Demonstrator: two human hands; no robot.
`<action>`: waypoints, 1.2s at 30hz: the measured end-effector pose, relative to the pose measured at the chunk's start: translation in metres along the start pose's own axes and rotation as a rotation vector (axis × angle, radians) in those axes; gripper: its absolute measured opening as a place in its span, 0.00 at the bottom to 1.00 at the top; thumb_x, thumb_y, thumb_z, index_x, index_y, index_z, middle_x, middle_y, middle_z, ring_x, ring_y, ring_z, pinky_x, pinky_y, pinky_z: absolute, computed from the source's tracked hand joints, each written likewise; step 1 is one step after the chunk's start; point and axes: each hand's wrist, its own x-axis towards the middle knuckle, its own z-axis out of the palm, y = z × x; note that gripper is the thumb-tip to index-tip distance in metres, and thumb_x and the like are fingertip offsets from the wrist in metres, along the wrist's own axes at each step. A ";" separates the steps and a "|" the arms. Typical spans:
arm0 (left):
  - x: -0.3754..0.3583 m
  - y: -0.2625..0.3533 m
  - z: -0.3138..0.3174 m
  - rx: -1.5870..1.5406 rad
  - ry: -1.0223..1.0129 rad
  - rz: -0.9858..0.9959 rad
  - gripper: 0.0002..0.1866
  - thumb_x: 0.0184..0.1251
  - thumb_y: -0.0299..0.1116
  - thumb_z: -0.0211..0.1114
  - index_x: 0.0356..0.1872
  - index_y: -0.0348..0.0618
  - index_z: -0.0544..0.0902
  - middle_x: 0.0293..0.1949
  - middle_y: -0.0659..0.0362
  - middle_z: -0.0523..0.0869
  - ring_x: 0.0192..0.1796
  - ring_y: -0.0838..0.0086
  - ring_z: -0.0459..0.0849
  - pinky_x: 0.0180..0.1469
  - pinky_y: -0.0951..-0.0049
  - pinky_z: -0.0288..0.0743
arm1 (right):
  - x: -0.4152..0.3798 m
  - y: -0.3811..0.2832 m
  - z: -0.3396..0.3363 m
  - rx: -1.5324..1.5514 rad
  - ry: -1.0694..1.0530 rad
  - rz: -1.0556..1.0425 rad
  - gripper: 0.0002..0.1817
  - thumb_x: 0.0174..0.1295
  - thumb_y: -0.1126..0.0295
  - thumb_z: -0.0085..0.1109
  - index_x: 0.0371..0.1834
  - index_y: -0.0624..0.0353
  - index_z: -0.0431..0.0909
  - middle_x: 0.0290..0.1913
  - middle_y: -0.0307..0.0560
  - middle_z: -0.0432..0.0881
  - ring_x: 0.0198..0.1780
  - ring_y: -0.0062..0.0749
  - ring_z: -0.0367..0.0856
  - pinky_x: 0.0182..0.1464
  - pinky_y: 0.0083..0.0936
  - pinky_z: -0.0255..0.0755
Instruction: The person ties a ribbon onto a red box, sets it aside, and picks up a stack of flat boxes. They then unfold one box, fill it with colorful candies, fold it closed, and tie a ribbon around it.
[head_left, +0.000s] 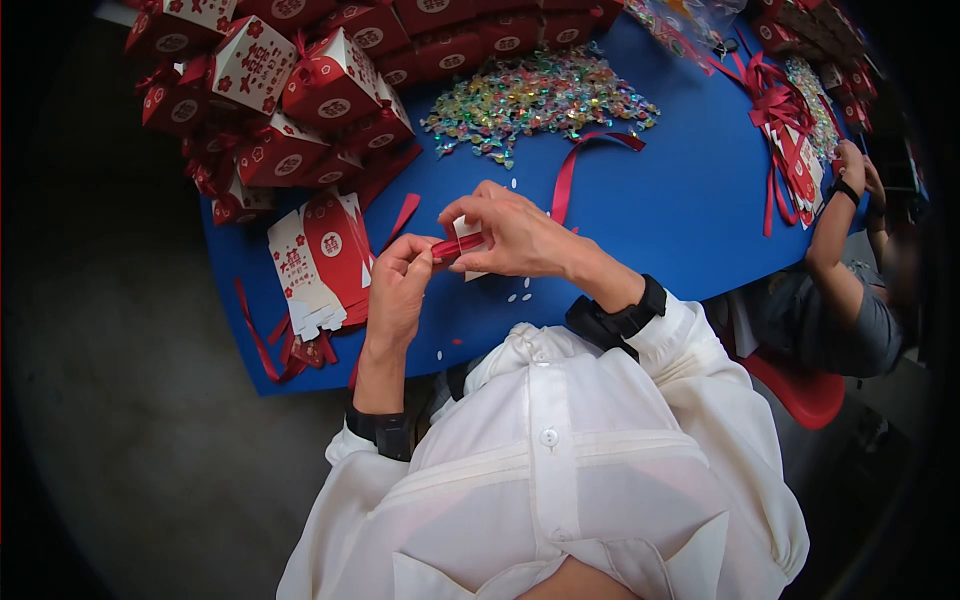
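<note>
My left hand (398, 285) is closed, with thumb and fingertips pinching a red ribbon (458, 247). Over the same ribbon my right hand (520, 235) curls, its thumb and fingers closed at the ribbon's other side. A small white piece of card or box (466, 228) shows partly beneath the right hand, which hides most of it. One loose ribbon tail (570, 175) runs up the table behind the right hand. Left of my hands lies a stack of flat red and white printed boxes (333, 245).
Finished red and white boxes (330, 85) are piled at the back left. A heap of wrapped candies (540, 100) lies on the blue table (660, 220). At the right, another person's arm (840, 225) is near more ribbons (775, 105) and flat boxes. Small white bits are scattered near me.
</note>
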 end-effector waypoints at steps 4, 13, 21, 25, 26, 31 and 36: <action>-0.001 0.006 0.005 -0.179 -0.053 0.038 0.06 0.71 0.28 0.49 0.35 0.40 0.74 0.47 0.52 0.80 0.51 0.67 0.81 0.58 0.65 0.74 | -0.009 -0.009 -0.009 -0.077 0.005 0.035 0.23 0.45 0.61 0.73 0.47 0.51 0.80 0.54 0.52 0.71 0.53 0.45 0.72 0.52 0.36 0.70; 0.003 -0.009 -0.002 -0.655 -0.139 0.039 0.06 0.71 0.32 0.50 0.34 0.43 0.71 0.38 0.53 0.81 0.49 0.61 0.82 0.60 0.58 0.73 | -0.017 0.025 0.000 -0.176 0.178 -0.159 0.25 0.44 0.64 0.74 0.50 0.46 0.80 0.61 0.54 0.67 0.61 0.51 0.65 0.61 0.41 0.66; 0.003 0.023 -0.016 -0.655 -0.116 0.132 0.06 0.72 0.32 0.50 0.34 0.45 0.71 0.24 0.61 0.70 0.23 0.79 0.68 0.49 0.66 0.76 | -0.017 0.026 0.001 -0.155 0.178 -0.151 0.22 0.45 0.64 0.72 0.47 0.47 0.81 0.58 0.56 0.69 0.59 0.53 0.66 0.60 0.42 0.67; 0.001 0.032 -0.023 -0.259 -0.013 0.220 0.07 0.73 0.32 0.50 0.33 0.45 0.70 0.22 0.62 0.72 0.19 0.82 0.65 0.34 0.78 0.70 | -0.017 0.026 0.002 -0.194 0.178 -0.138 0.22 0.46 0.64 0.72 0.48 0.46 0.81 0.57 0.55 0.70 0.59 0.53 0.67 0.60 0.41 0.67; 0.001 0.031 -0.026 -0.007 0.042 0.180 0.06 0.73 0.30 0.50 0.34 0.43 0.70 0.23 0.62 0.73 0.21 0.83 0.66 0.31 0.78 0.69 | -0.017 0.025 0.001 -0.196 0.179 -0.141 0.22 0.46 0.64 0.72 0.48 0.46 0.81 0.57 0.55 0.70 0.59 0.53 0.67 0.60 0.41 0.67; 0.005 0.025 0.003 1.007 0.136 0.469 0.06 0.69 0.30 0.57 0.38 0.37 0.75 0.22 0.56 0.74 0.21 0.72 0.71 0.26 0.71 0.66 | -0.019 0.025 0.004 -0.191 0.212 -0.126 0.21 0.46 0.62 0.72 0.47 0.45 0.82 0.57 0.53 0.70 0.59 0.51 0.68 0.59 0.40 0.69; 0.010 0.037 -0.005 1.322 -0.202 0.182 0.11 0.65 0.35 0.62 0.31 0.37 0.79 0.27 0.52 0.77 0.23 0.65 0.75 0.27 0.64 0.67 | -0.022 0.025 0.005 -0.203 0.241 -0.122 0.22 0.45 0.61 0.73 0.47 0.44 0.82 0.56 0.52 0.71 0.58 0.51 0.69 0.59 0.40 0.68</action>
